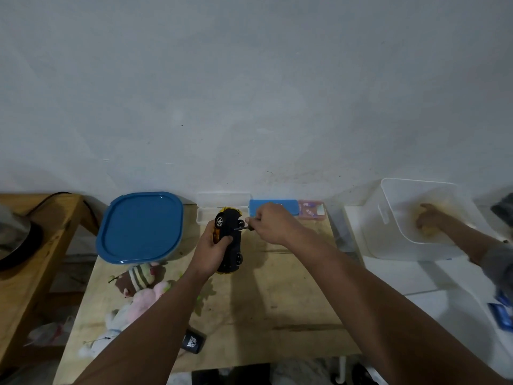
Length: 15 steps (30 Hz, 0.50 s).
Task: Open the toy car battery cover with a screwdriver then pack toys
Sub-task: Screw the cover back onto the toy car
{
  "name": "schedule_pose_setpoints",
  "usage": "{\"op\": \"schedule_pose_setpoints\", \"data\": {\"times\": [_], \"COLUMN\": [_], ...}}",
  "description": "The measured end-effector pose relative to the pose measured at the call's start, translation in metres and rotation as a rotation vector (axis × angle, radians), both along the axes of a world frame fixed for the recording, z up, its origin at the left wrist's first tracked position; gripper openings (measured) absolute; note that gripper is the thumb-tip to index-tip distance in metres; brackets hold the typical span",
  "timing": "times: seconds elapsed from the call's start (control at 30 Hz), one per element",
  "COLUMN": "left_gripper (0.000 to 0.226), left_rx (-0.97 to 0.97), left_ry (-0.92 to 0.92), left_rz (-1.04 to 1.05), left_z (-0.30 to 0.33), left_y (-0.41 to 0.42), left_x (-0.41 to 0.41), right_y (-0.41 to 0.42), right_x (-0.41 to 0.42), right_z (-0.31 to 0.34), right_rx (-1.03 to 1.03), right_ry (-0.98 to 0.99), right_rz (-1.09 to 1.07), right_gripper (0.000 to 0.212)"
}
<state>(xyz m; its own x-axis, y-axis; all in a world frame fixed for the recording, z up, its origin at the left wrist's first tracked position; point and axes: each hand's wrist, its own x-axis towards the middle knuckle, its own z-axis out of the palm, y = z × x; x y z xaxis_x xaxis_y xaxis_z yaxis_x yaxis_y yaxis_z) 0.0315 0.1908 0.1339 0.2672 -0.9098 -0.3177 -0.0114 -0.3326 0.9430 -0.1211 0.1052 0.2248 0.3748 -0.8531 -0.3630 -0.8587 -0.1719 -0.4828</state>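
The left hand (215,245) grips the toy car (229,240) tipped on its side above the wooden surface (277,301), so its black bottom (where the battery cover should be) faces the screwdriver (244,227) pinched in the right hand (273,223).

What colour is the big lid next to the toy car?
Blue. The big lid shows best in the head view, left of the toy car.
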Motion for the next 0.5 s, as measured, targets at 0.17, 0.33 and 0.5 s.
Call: {"op": "schedule_pose_setpoints", "data": {"times": [0.17,0.33,0.5], "left_gripper": [0.038,0.036,0.037], "left_rx": [0.008,-0.001,0.003], "left_ry": [0.008,-0.011,-0.014], "left_rz": [-0.005,-0.006,-0.025], "left_z": [-0.0013,-0.0011,-0.0029], "left_y": [-0.0018,-0.0037,-0.0056], "left_x": [0.0011,0.0042,0.0045], "right_y": [0.0034,0.0046,0.0022], "right_x": [0.0002,-0.0022,-0.0029], "right_z": [-0.0042,-0.0088,-0.0053], "right_rx": [0.030,0.021,0.032], "right_ry": [-0.051,0.009,-0.059], "right_rz": [-0.012,-0.010,-0.034], "right_gripper": [0.033,0.047,0.018]}}
